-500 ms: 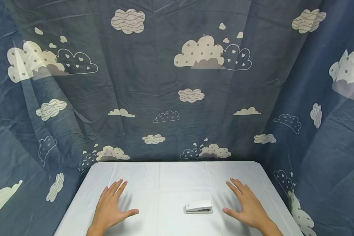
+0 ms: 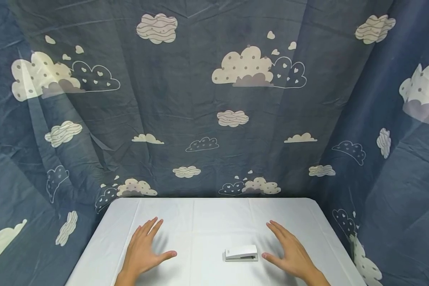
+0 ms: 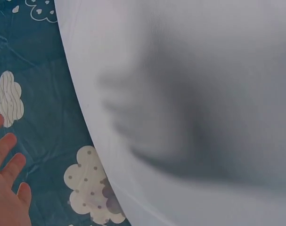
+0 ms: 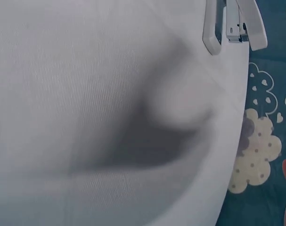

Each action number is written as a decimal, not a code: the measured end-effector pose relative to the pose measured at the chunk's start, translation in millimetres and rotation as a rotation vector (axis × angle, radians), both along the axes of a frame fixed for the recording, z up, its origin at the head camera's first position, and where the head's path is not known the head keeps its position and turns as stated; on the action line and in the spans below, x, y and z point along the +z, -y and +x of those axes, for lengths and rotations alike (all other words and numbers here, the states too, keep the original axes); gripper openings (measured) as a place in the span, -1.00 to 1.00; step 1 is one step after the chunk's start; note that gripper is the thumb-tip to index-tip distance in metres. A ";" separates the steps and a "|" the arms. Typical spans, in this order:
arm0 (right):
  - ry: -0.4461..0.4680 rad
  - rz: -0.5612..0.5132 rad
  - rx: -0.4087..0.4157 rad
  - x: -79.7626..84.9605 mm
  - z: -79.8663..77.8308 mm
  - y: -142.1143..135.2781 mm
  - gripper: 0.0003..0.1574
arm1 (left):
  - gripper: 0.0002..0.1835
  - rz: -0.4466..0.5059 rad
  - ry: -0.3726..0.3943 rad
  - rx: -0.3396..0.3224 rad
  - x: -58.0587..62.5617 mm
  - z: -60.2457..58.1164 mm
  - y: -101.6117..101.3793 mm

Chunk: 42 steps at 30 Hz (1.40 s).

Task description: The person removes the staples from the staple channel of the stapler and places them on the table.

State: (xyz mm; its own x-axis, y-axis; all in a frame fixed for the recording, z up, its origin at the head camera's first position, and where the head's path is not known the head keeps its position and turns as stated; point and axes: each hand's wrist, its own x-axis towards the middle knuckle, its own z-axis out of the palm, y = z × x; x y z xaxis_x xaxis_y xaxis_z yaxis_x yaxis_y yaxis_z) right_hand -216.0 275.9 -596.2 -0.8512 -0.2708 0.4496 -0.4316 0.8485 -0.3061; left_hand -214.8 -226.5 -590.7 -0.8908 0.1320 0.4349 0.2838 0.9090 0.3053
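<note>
A white stapler lies on the white-covered table, right of its middle, and part of it shows at the top of the right wrist view. Just to its right is my right hand, fingers straight and thumb pointing toward the stapler's end. On the table's left side my left hand is held with fingers extended and thumb spread inward. Neither hand holds anything. In the left wrist view, the fingers of the left hand show at the lower left edge, with a hand shadow on the cloth.
A white cloth with fold lines covers the table. Behind it and along both sides hangs a dark blue curtain printed with clouds and hearts, close to the table's edges.
Both hands have moved inward: the left to the right, the right to the left, closer to the stapler. The stapler stays in place on the table; the head view has tilted slightly.
</note>
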 end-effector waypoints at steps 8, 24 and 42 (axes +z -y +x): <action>0.059 -0.024 0.001 -7.9 -0.3 12.5 0.11 | 0.21 0.025 0.013 -0.023 -13.5 -6.7 -25.2; 0.166 -0.043 0.006 -28.5 -3.8 23.5 0.03 | 0.11 0.093 0.040 -0.122 -31.7 -21.0 -85.5; 0.420 -0.176 -0.068 -46.6 -5.6 44.1 -0.02 | -0.09 0.096 0.110 -0.301 -52.7 -24.8 -167.8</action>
State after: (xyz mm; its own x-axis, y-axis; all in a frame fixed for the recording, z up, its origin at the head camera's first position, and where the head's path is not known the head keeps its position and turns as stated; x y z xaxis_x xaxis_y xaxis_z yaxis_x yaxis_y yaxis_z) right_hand -221.6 231.8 -642.8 -0.9827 -0.1585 0.0956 -0.1844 0.7899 -0.5849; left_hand -239.5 -58.7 -643.4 -0.8604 0.3596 0.3612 0.4957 0.7551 0.4291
